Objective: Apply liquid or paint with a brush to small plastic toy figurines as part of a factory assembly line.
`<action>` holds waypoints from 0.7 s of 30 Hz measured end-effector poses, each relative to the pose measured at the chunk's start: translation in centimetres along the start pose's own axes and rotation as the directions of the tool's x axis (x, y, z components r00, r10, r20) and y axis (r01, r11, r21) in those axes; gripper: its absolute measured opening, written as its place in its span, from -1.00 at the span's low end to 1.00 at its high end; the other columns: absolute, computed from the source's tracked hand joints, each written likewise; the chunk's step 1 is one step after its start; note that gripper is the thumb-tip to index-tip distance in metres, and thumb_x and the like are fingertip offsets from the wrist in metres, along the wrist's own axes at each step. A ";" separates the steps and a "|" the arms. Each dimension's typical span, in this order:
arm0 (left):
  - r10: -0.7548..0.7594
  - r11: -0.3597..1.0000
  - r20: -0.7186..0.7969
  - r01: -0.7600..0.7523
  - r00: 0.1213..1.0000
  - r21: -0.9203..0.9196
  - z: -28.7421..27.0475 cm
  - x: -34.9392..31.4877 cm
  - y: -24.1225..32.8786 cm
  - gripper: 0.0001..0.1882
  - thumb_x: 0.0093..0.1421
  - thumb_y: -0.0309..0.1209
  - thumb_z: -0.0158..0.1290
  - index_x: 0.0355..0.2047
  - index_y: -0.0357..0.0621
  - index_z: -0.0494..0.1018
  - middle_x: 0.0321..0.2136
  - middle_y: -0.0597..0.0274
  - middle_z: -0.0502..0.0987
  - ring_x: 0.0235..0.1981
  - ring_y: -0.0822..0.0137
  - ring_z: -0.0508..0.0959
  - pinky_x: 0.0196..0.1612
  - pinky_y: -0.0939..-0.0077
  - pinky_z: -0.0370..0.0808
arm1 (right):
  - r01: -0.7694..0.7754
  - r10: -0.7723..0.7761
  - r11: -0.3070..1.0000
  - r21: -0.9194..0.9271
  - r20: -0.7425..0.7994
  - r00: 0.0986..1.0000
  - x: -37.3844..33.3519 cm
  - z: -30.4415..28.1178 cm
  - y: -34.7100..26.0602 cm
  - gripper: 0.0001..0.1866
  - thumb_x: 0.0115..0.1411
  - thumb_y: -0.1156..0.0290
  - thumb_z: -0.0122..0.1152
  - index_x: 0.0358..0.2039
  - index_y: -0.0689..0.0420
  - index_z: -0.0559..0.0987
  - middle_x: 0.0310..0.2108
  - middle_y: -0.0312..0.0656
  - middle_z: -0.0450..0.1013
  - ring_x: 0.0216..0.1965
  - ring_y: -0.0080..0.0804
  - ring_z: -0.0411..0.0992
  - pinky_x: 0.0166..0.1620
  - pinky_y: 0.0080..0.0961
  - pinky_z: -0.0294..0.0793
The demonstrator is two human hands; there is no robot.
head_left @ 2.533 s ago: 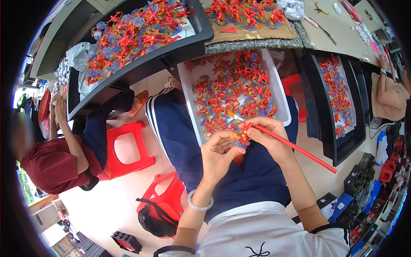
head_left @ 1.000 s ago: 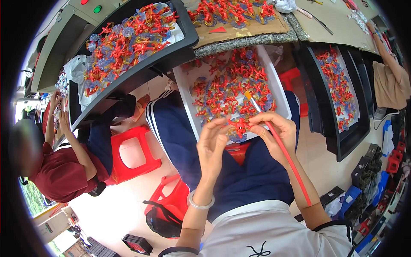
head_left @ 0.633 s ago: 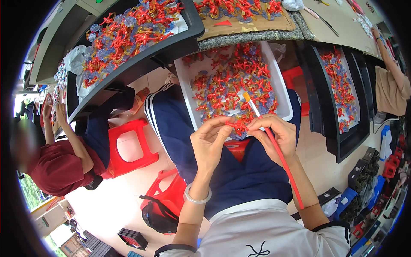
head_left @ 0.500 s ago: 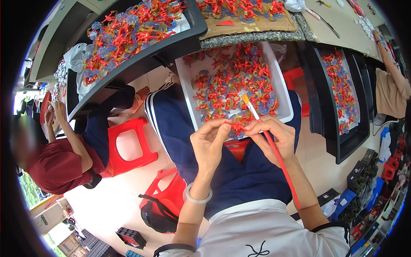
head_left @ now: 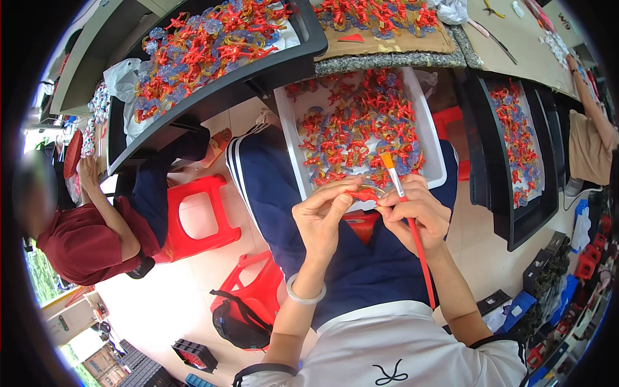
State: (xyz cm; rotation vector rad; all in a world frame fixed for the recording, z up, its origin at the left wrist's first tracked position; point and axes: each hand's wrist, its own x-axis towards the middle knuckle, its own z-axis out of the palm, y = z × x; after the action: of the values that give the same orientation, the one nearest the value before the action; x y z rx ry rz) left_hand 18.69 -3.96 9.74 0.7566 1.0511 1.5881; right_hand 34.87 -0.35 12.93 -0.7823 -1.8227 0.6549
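Red figurine (head_left: 365,194), one, is pinched and partly hidden at centre by left hand (head_left: 322,216) and right hand (head_left: 418,211); one brush (head_left: 420,255) is gripped by the latter. Similar pieces (head_left: 387,122) are heaped in one white tray (head_left: 431,138) and two black trays (head_left: 255,72), upper left and right.
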 end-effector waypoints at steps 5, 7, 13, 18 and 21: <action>0.066 0.978 0.056 -0.054 0.996 -0.201 -0.2 -0.2 -0.9 -0.88 0.15 -0.65 0.05 -0.31 -0.38 0.55 -0.14 -0.06 0.54 0.04 -0.05 0.48 0.07 0.25 0.44 | 0.084 -0.084 0.995 0.062 -0.003 0.996 -0.3 0.2 -0.1 -0.74 -0.13 0.74 0.37 -0.51 0.14 0.48 -0.43 -0.18 0.55 -0.41 -0.32 0.53 -0.28 -0.36 0.49; 0.090 0.977 0.052 -0.078 0.995 -0.199 -0.2 -0.2 -1.1 -0.88 0.13 -0.66 0.04 -0.33 -0.37 0.55 -0.12 -0.05 0.52 0.06 -0.07 0.46 0.11 0.21 0.40 | 0.078 -0.078 0.994 0.077 0.001 0.997 -0.6 0.4 -0.2 -0.75 -0.17 0.71 0.39 -0.52 0.15 0.49 -0.43 -0.18 0.54 -0.39 -0.31 0.52 -0.26 -0.35 0.47; 0.160 0.968 0.075 -0.142 0.984 -0.205 -0.5 0.0 -1.4 -0.91 0.09 -0.64 0.07 -0.37 -0.33 0.54 -0.04 -0.04 0.46 0.10 -0.07 0.42 0.15 0.17 0.35 | 0.092 -0.090 0.995 -0.027 0.043 0.995 -1.2 0.2 -0.5 -0.76 -0.20 0.67 0.38 -0.54 0.10 0.52 -0.40 -0.27 0.56 -0.33 -0.35 0.52 -0.21 -0.39 0.36; 0.202 0.947 0.115 -0.164 0.973 -0.276 -0.5 0.0 -1.3 -0.75 0.05 -0.61 0.13 -0.23 -0.25 0.41 -0.01 -0.05 0.42 0.12 -0.01 0.40 0.09 0.32 0.39 | 0.106 -0.103 0.993 -0.046 0.048 0.993 -1.3 0.0 -0.2 -0.78 -0.18 0.67 0.35 -0.53 0.08 0.52 -0.39 -0.29 0.56 -0.32 -0.37 0.53 -0.22 -0.43 0.31; 0.169 0.932 0.076 -0.134 0.983 -0.336 0.1 0.1 -0.4 -0.51 0.00 -0.62 0.17 -0.08 -0.15 0.22 -0.04 -0.02 0.40 0.13 0.03 0.38 0.04 0.43 0.39 | 0.098 -0.096 0.994 -0.042 0.042 0.994 -1.3 0.1 -0.3 -0.79 -0.16 0.66 0.33 -0.53 0.08 0.52 -0.39 -0.29 0.56 -0.32 -0.37 0.53 -0.22 -0.43 0.31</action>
State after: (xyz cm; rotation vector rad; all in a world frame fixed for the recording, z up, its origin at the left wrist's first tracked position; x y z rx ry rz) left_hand 18.92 -3.83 9.39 0.6940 0.6393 1.7799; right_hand 35.09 -1.55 12.29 -0.7089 -1.9043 0.5729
